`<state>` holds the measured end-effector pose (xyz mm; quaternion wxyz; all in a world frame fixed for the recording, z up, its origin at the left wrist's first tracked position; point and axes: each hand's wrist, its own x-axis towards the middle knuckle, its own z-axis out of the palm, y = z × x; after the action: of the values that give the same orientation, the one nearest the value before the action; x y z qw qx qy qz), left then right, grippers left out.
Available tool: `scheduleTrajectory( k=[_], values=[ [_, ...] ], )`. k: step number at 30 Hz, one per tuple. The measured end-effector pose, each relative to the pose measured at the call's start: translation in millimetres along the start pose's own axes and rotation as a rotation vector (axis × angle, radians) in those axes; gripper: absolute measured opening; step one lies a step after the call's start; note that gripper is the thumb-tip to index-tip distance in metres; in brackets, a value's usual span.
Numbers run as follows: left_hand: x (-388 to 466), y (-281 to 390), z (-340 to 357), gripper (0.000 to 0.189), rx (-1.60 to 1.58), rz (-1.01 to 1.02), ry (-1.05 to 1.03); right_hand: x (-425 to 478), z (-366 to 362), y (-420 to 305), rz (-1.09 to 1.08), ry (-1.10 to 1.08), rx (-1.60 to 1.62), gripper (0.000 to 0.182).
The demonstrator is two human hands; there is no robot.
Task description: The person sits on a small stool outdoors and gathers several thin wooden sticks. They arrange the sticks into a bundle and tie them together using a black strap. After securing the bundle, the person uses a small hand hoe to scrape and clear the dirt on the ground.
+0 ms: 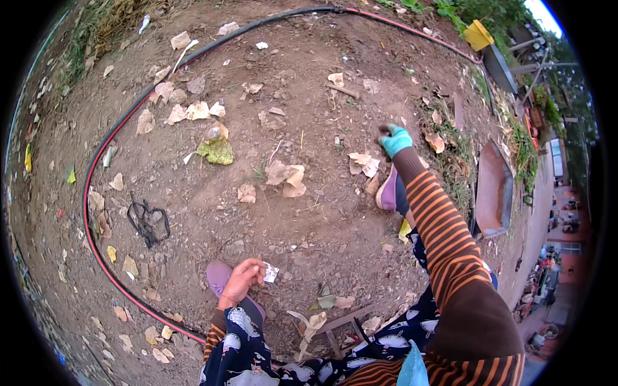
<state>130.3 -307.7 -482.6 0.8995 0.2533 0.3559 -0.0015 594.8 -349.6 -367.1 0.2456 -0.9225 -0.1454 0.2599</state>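
My bare left hand (pixel 245 280) is low and left of centre, above a purple shoe (pixel 218 277). Its curled fingers are at a small white-and-grey scrap (pixel 271 272), which looks pinched at its edge. My right hand (pixel 396 140), in a teal glove with dark fingertips, reaches out over the soil beyond the other purple shoe (pixel 387 192). Its fingers are bent, and whether anything is between them is hidden. Dry leaves (pixel 365 164) lie just below and left of it. A stick (pixel 344 90) lies farther up the ground. A yellow-green crumpled leaf (pixel 216 150) lies left of centre.
A black hose with a red stripe (pixel 86 193) curves around the left and top. Tangled black netting (pixel 148 223) lies inside its curve. At right are a rusty metal trough (pixel 493 190), cut grass (pixel 449 164) and a yellow container (pixel 478 35). A small frame (pixel 344 324) lies by my legs.
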Motion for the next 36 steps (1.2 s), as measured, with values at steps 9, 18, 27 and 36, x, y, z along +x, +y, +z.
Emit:
scheduleTrajectory(
  k=[9, 18, 27, 36],
  values=[
    [-4, -3, -5, 0.015, 0.012, 0.002, -0.037, -159, -60, 22, -0.405, -0.458, -0.516, 0.040],
    [-6, -2, -8, 0.016, 0.031, -0.003, -0.069, -96, -19, -49, -0.498, -0.250, -0.403, 0.033],
    [-6, -4, -9, 0.017, 0.004, 0.006, -0.054, -28, 111, -69, -0.571, -0.022, -0.631, 0.033],
    [-5, -2, -7, 0.017, 0.031, -0.014, -0.076, -182, 4, 63, -0.669, -0.506, -0.551, 0.041]
  ],
)
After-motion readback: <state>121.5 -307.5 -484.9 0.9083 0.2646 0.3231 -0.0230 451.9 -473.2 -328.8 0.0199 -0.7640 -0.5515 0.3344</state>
